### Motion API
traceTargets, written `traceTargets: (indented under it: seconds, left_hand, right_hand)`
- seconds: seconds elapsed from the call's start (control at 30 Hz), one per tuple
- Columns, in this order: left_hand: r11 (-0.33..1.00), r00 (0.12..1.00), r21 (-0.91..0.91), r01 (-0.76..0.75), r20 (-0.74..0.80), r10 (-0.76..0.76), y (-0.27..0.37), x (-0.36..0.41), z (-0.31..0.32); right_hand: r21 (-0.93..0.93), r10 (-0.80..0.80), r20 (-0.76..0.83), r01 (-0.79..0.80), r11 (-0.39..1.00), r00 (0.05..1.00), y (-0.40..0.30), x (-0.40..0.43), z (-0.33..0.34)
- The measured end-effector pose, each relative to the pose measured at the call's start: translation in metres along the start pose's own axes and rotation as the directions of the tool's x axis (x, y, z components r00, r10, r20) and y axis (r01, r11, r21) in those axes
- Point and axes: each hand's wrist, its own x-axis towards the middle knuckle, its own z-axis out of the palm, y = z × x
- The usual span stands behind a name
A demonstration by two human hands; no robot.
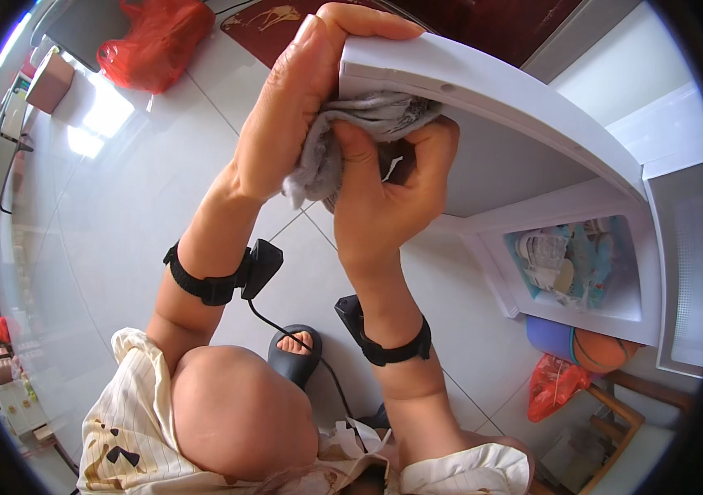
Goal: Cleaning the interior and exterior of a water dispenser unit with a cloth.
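At the top centre my left hand (302,93) grips the end of a curved white plastic panel (487,74), with its fingers over the upper edge. A grey cloth (320,148) is bunched under that same end. My right hand (394,185) holds the cloth, thumb and bent fingers pressing it against the panel's underside. The cloth also touches the palm side of my left hand. Black straps with small black devices circle both forearms.
At right stands a white tray-like compartment (605,315) with plastic packaging inside. Below it are a red plastic bag (552,387) and a wooden frame (626,414). Another red bag (153,49) lies upper left. A black cable (333,371) hangs between my forearms above a dark slipper (292,365).
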Motion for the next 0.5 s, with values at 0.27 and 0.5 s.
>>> traceTargets:
  seconds: [0.27, 0.5]
  left_hand:
    - [0.999, 0.999, -0.014, 0.040, 0.005, -0.040, -0.002, -0.003, -0.002]
    - [0.999, 0.998, -0.019, 0.041, -0.051, -0.042, -0.005, 0.009, 0.000]
  right_hand:
    - [-0.069, 0.025, -0.018, -0.026, 0.997, 1.000, 0.011, -0.013, -0.002]
    - [-0.165, 0.156, -0.005, -0.155, 0.974, 0.988, 0.054, -0.050, -0.021]
